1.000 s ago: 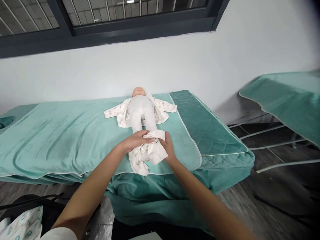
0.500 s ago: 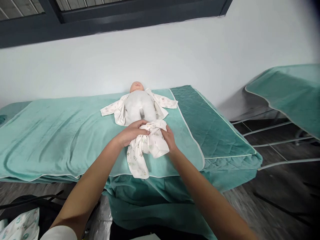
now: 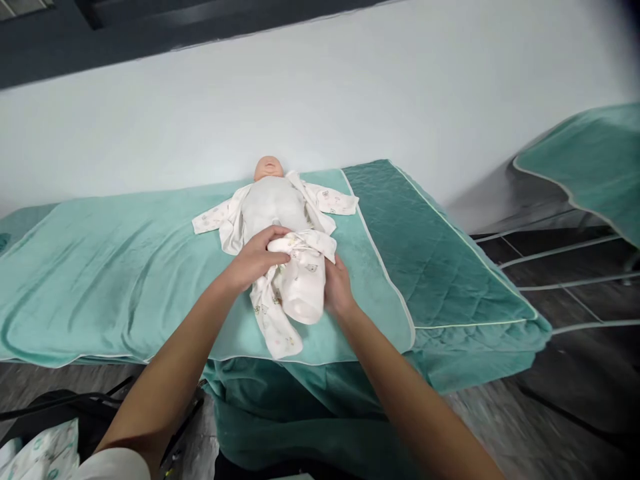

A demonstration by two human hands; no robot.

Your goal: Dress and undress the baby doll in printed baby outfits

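Observation:
A baby doll (image 3: 273,200) lies on its back on the green bed, its head toward the wall. Its arms are in the sleeves of a white printed shirt (image 3: 233,230) that hangs open at the front. White printed baby pants (image 3: 304,283) cover the doll's lower legs, one pant leg lying flat toward the bed's front edge. My left hand (image 3: 260,257) pinches the waistband between thumb and fingers. On the other side, my right hand (image 3: 340,283) is closed at the pants' edge, its fingers partly hidden behind the cloth.
A smooth green blanket (image 3: 100,273) spreads over the quilted mattress cover (image 3: 435,267). Behind the bed rises a white wall (image 3: 300,93). To the right stands another bed frame (image 3: 565,253) with green cloth. Printed white cloth (image 3: 47,453) lies at lower left.
The pants are drawn a little further up toward the doll's body, covering more of its legs. The right-hand pant leg now looks fuller. The view has shifted slightly.

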